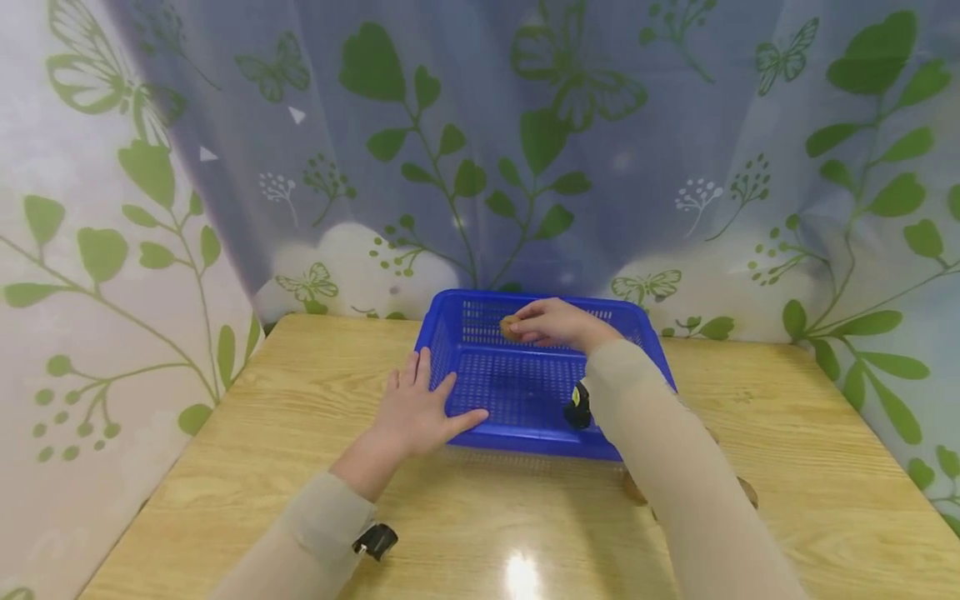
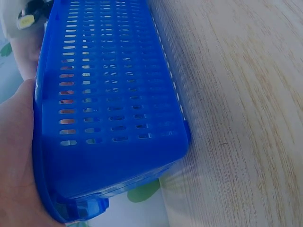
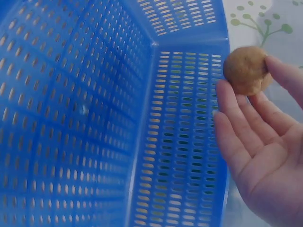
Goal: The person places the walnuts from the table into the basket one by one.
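Observation:
A blue plastic basket (image 1: 517, 440) with slotted walls stands on the wooden table. Over its inside, towards the back wall, my right hand (image 1: 558, 323) pinches a small round brown potato-like thing (image 3: 246, 70) between thumb and fingertips. In the right wrist view the palm and bent fingers show plainly, and the basket floor below holds nothing. My left hand (image 1: 416, 412) rests on the basket's front left corner with its fingers spread. The left wrist view shows that hand (image 2: 16, 156) lying along the rim, outside the slotted long wall.
On the table to the right of the basket, a brown roundish thing (image 1: 633, 487) and another brown one (image 1: 747, 492) lie partly hidden by my right sleeve (image 1: 675, 467). A curtain (image 1: 480, 167) with leaf and butterfly prints hangs right behind the table.

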### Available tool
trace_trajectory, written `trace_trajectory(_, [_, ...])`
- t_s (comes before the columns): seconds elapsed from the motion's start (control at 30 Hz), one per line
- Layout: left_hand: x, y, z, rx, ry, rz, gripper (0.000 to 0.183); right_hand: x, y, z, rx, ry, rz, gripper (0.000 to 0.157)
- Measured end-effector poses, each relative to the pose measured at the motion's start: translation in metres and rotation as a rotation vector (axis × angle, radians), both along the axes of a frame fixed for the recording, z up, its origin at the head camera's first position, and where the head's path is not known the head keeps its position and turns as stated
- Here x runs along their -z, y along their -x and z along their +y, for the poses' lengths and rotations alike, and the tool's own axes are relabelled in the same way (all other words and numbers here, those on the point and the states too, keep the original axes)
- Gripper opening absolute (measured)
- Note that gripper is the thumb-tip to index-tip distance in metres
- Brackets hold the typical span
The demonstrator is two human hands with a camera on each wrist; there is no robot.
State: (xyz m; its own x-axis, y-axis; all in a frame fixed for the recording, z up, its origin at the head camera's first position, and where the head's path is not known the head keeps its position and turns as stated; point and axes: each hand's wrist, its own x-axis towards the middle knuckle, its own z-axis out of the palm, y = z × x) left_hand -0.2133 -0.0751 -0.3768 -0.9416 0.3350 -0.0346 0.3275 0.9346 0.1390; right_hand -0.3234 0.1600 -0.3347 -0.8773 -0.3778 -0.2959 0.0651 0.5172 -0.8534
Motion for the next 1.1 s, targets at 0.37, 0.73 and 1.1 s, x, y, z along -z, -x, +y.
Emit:
trace_trajectory(0.37, [0.006, 0.001, -0.001, -0.004, 0.017, 0.013, 0.094, 0.016, 0.006, -0.022, 0.078, -0.052, -0.020, 0.043])
trace_trajectory(0.73, [0.003, 0.003, 0.001, 0.002, 0.018, 0.022, 0.090, 0.030, 0.024, -0.013, 0.141, 0.061, 0.029, 0.046])
trace_trajectory(1.1, [0.007, 0.008, 0.000, 0.004, 0.019, 0.025, 0.094, -0.017, -0.008, 0.069, 0.054, 0.048, 0.033, 0.048])
